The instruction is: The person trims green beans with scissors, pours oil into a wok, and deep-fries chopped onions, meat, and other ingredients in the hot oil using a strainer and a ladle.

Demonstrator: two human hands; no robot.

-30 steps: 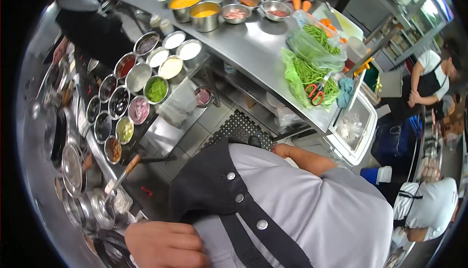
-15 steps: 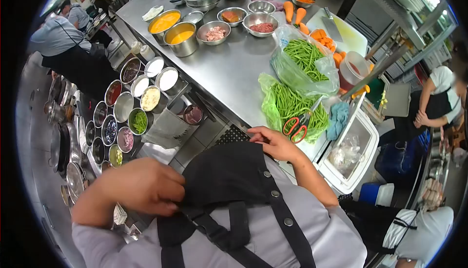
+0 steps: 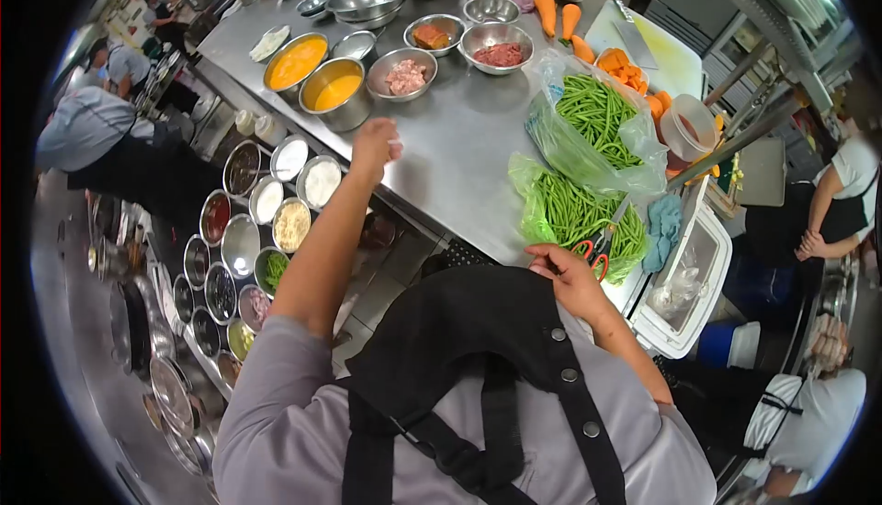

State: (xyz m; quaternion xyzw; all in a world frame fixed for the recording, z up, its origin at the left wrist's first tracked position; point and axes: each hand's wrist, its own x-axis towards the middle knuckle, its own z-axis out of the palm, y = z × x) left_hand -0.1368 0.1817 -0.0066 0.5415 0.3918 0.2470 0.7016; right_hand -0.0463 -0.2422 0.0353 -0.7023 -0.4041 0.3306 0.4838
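My left hand (image 3: 375, 148) is stretched out over the near edge of the steel table (image 3: 450, 174), its fingers loosely bent and apart with nothing visible in them. Just beyond it stand a metal pot of orange liquid (image 3: 333, 91) and a bowl of pale raw meat pieces (image 3: 404, 76). Close to the table's edge, my right hand (image 3: 570, 280) has its fingers loosely curled, thumb apart, and I see nothing held. Beside that hand, scissors with red and black handles (image 3: 599, 252) lie on a bag of green beans (image 3: 579, 211).
Another bag of green beans (image 3: 602, 119) sits behind. Farther right are carrots (image 3: 546, 13), a knife (image 3: 632, 36) on a cutting board (image 3: 675, 68), and an open white cooler (image 3: 684, 307). Several metal ingredient containers (image 3: 241, 243) stand left. Co-workers are at both sides.
My left hand has swung from in front of my apron, forward and up over the table towards the pots. My right hand stays by the table edge, fingers more curled. The view has shifted slightly.
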